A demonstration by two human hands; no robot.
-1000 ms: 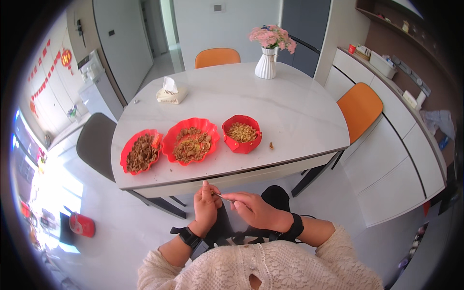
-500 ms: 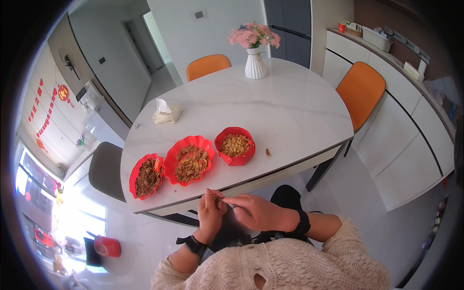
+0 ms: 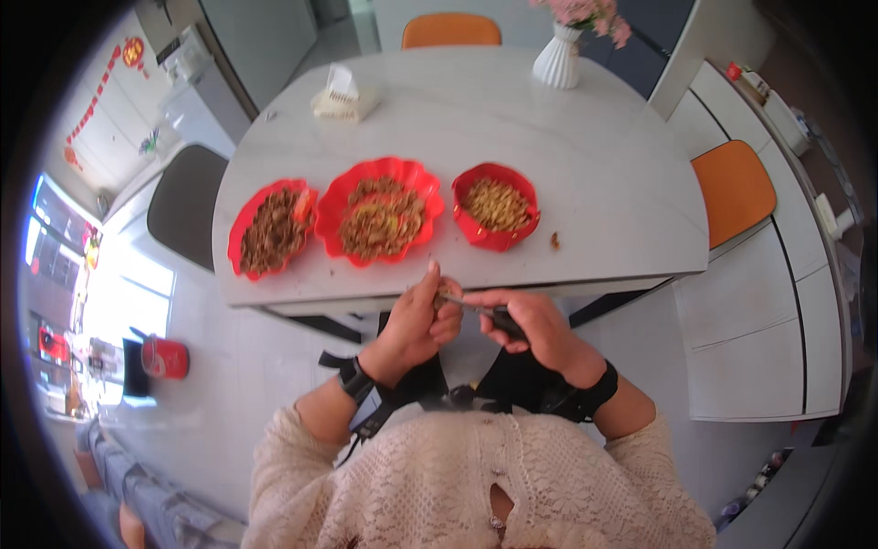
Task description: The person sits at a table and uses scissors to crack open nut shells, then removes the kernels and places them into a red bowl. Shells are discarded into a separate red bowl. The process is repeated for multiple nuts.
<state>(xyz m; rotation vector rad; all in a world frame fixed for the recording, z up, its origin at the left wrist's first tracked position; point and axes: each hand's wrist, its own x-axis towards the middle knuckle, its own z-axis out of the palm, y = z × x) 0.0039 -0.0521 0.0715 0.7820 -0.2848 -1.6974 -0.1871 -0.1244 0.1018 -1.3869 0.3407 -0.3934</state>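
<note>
My left hand (image 3: 413, 322) is closed around a small brown nut piece (image 3: 443, 296), with the thumb raised, just off the table's near edge. A tool with a dark handle (image 3: 507, 321) and a thin metal blade is gripped in my right hand (image 3: 543, 335). Its tip meets the nut piece at my left fingers; the exact contact is partly hidden. Beyond my hands stand three red bowls. Brown shells fill the left bowl (image 3: 240, 225), more brown pieces lie in the wavy middle bowl (image 3: 331, 194), and pale kernels are in the right bowl (image 3: 487, 240).
The pale marble-look table (image 3: 604, 165) carries a tissue pack (image 3: 343, 105) and a white vase (image 3: 558, 62) with pink flowers. A brown crumb (image 3: 554, 241) lies right of the bowls. Chairs stand around it, among them a grey one (image 3: 187, 197). A red bucket (image 3: 166, 358) is on the floor.
The view has tipped downward, so table and bowls sit higher in the picture. My right hand has turned, and the tool's dark handle now shows. Both hands stay together at the nut piece.
</note>
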